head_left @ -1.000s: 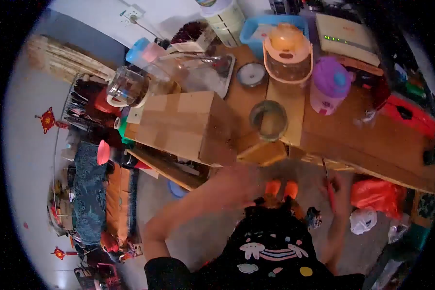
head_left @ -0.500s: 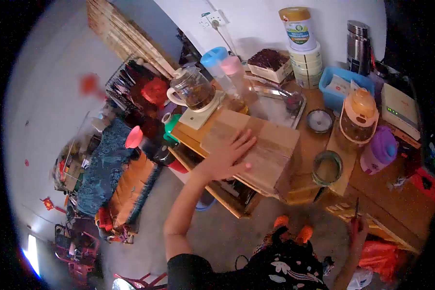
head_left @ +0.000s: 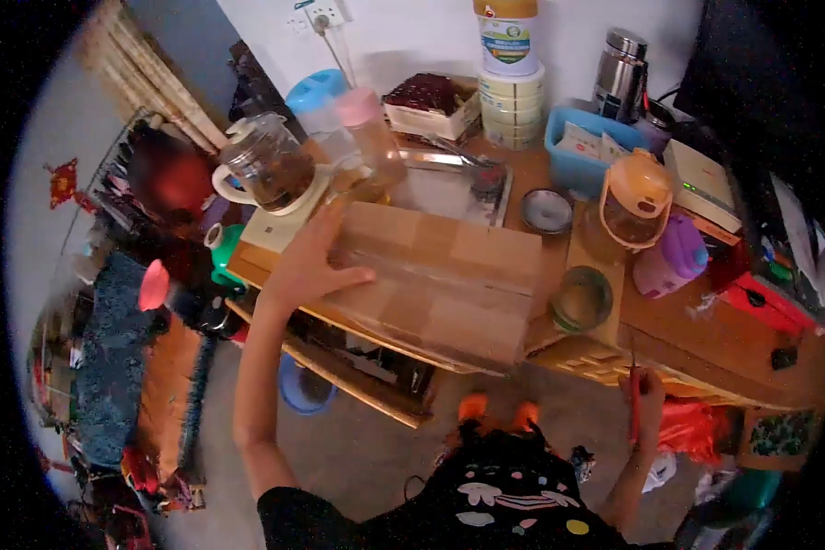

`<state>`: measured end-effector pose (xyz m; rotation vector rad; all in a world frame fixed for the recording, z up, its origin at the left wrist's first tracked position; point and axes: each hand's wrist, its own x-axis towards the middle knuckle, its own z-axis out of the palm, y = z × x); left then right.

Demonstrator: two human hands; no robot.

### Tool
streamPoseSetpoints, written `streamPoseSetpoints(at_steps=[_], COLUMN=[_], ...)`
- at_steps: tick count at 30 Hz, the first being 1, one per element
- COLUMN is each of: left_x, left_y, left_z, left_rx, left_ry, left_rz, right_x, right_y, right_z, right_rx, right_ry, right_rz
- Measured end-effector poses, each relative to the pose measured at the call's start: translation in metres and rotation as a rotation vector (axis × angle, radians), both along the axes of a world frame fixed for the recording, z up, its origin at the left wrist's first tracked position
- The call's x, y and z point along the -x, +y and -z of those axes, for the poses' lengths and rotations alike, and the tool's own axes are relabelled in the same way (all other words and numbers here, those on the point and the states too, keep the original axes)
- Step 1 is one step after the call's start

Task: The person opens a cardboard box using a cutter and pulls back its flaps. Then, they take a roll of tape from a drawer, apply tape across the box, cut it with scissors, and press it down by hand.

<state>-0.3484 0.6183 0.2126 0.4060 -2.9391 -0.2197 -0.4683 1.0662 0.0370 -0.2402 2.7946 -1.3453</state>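
A brown cardboard box (head_left: pixel 431 275) with clear tape along its top lies at the front edge of the wooden table. My left hand (head_left: pixel 313 261) rests at the box's left end, thumb stretched over the top and fingers apart along the far left corner. Low on the right, beside the table's front edge, my right hand (head_left: pixel 646 392) is closed around a thin-bladed tool with a red handle (head_left: pixel 634 412). Its narrow dark blade points up; whether it is scissors or a knife I cannot make out.
Behind the box are a glass kettle (head_left: pixel 270 170), a pink-lidded jug (head_left: pixel 367 128) and a metal tray (head_left: pixel 431 188). To its right stand a glass bowl (head_left: pixel 582 301), an orange-lidded appliance (head_left: pixel 634 197) and a purple cup (head_left: pixel 669 257). An open drawer (head_left: pixel 339 362) juts out below.
My left hand has slid from the middle of the box's top to its left end. The box now lies turned straighter along the table edge. My view has shifted to the right.
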Motion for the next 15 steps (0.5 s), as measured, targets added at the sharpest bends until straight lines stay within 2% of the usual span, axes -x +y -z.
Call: streamPoseSetpoints(at_steps=[2, 4, 6, 9, 11, 12, 13, 14, 15], left_x=[0.015, 0.026, 0.029, 0.023, 0.021, 0.021, 0.020, 0.020, 0.020], left_y=[0.027, 0.036, 0.033, 0.014, 0.003, 0.001, 0.000, -0.001, -0.004], left_z=[-0.013, -0.006, -0.001, 0.012, 0.013, 0.011, 0.009, 0.008, 0.009], left_rx=[0.027, 0.069, 0.118, 0.122, -0.043, -0.041, -0.160, -0.282, -0.287], left_ry=[-0.051, -0.071, -0.096, 0.047, 0.145, 0.149, 0.156, 0.166, 0.177], left_rz=[0.077, 0.021, -0.045, 0.037, 0.118, 0.113, 0.103, 0.091, 0.084], right_x=[0.013, 0.028, 0.040, 0.060, 0.066, 0.067, 0.067, 0.066, 0.065], right_y=[-0.009, -0.006, -0.003, 0.005, 0.006, 0.001, -0.004, -0.007, -0.009], right_z=[-0.027, -0.035, -0.034, -0.013, -0.007, -0.015, -0.021, -0.023, -0.024], right_rx=[-0.033, -0.490, -0.538, -0.591, -0.598, -0.617, -0.639, -0.642, -0.590], right_ry=[0.023, 0.170, 0.245, 0.384, 0.461, 0.376, 0.291, 0.301, 0.382], right_rz=[-0.003, 0.015, 0.011, -0.029, -0.061, -0.072, -0.083, -0.088, -0.104])
